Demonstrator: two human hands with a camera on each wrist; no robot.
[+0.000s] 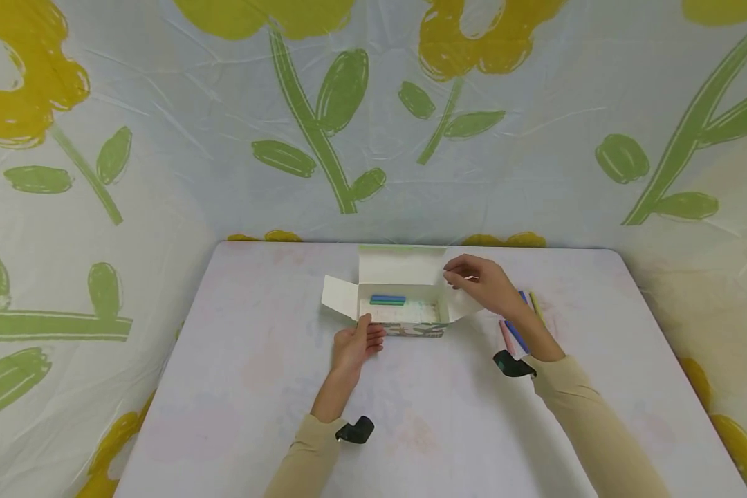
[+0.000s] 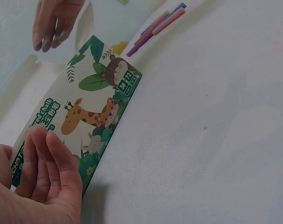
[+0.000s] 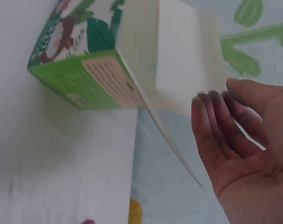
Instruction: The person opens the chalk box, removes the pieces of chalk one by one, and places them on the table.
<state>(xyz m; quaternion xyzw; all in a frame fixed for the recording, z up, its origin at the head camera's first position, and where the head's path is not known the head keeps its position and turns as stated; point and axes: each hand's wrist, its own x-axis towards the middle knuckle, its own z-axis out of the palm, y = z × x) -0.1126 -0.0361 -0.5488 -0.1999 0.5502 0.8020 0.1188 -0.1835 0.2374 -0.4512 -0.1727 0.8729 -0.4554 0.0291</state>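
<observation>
A chalk box (image 1: 411, 330) printed with cartoon animals (image 2: 88, 114) stands on the table with its lid and side flaps raised. Inside lie a blue chalk stick (image 1: 388, 298) and a green chalk stick (image 1: 387, 303). My left hand (image 1: 353, 344) holds the box's front left corner, thumb at the rim and fingers along the front face. Above the box's right side hovers my right hand (image 1: 484, 282), near the right flap (image 1: 463, 304). Its fingers are loosely bent, with nothing visible between them (image 3: 246, 135).
Several loose chalk sticks (image 1: 517, 337), among them blue, pink and yellow-green ones, lie on the table (image 1: 255, 415) right of the box, partly hidden by the right forearm. A flower-printed cloth (image 1: 224, 138) hangs behind the table and at both sides.
</observation>
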